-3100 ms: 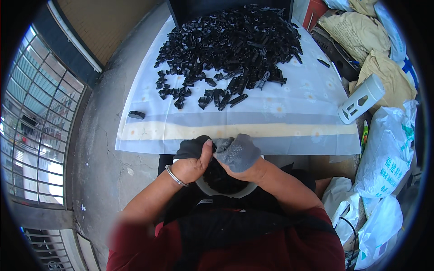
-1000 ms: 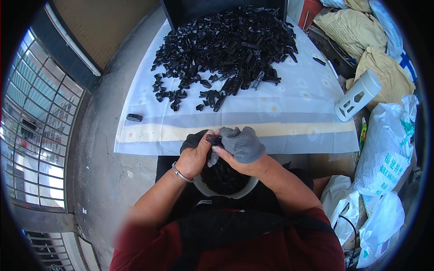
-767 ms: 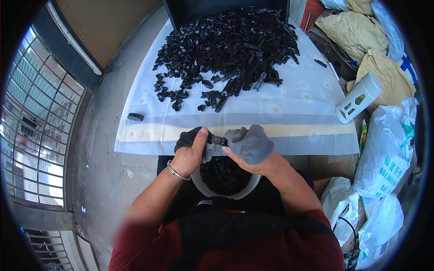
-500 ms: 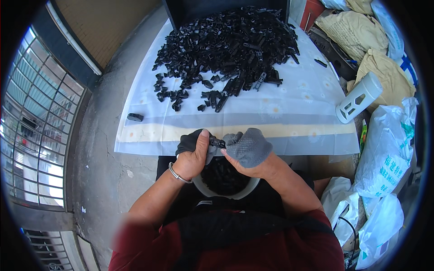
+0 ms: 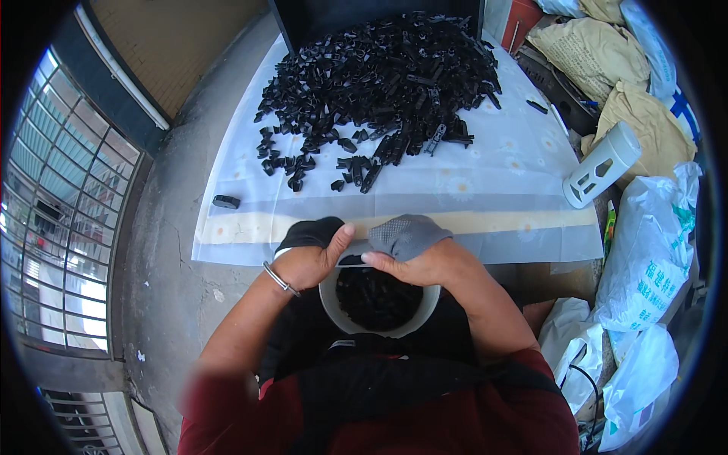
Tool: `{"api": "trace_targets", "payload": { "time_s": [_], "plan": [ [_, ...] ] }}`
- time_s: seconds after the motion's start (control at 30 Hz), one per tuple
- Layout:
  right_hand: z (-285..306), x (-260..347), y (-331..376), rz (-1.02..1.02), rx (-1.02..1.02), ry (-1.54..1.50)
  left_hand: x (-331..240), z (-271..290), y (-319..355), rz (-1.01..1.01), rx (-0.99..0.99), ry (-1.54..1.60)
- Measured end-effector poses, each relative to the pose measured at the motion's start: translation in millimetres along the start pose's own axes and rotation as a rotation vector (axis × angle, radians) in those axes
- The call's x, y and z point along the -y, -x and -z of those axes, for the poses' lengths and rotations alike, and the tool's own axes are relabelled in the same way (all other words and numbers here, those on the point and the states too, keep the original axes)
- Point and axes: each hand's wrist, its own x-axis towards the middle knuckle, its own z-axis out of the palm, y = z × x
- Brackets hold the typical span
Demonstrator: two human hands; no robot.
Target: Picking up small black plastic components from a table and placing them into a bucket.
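Observation:
My left hand (image 5: 312,246), in a dark glove that leaves the thumb bare, is held at the table's near edge with its fingers curled down and its thumb raised. Close beside it, my right hand (image 5: 409,246) wears a grey glove with a bare thumb pointing left, its fingers bent over. A dark patch shows by the right thumb tip; I cannot tell whether it is a held part. The curled fingers hide whatever they grip. Below both hands, a pale bucket (image 5: 327,307) holds black pieces (image 5: 379,296).
A big pile of black plastic parts (image 5: 387,83) covers the far table, in front of a black bin (image 5: 326,23). One dark piece (image 5: 226,202) lies apart at the left. A white cylindrical holder (image 5: 603,165) leans at the table's right edge, beside stacked sacks (image 5: 644,254).
The black plastic part that showed between my hands is no longer visible there. My left hand has shifted slightly left and turned, and the bucket's opening shows more fully.

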Motion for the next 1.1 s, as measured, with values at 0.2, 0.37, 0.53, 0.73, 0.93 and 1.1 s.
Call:
{"api": "trace_targets", "payload": {
  "time_s": [0.2, 0.37, 0.53, 0.73, 0.93, 1.1],
  "plan": [
    [-8.3, -37.0, -55.8, -0.02, -0.486, 0.387, 41.1, -7.1, -60.3, -0.147, -0.465, -0.428],
    [-16.3, -46.4, -58.2, 0.043, -0.482, 0.526, 40.2, -18.3, -68.7, -0.109, -0.344, -0.524],
    [-26.8, -55.0, -38.0, 0.245, -0.613, 0.416, 40.8, -19.4, -55.4, -0.148, -0.462, -0.409],
    [-20.4, -7.9, -15.6, 0.225, -0.579, 0.29, 11.9, -12.5, -24.9, 0.239, -0.272, 0.389],
    [-21.1, -0.9, -6.2, 0.283, -0.415, 0.291, -10.6, -16.1, -3.6, 0.084, -0.1, 0.467],
    [-20.9, 1.0, -0.2, 0.192, -0.3, 0.239, -21.3, -23.8, 1.5, 0.095, -0.106, 0.485]
  ]
}}
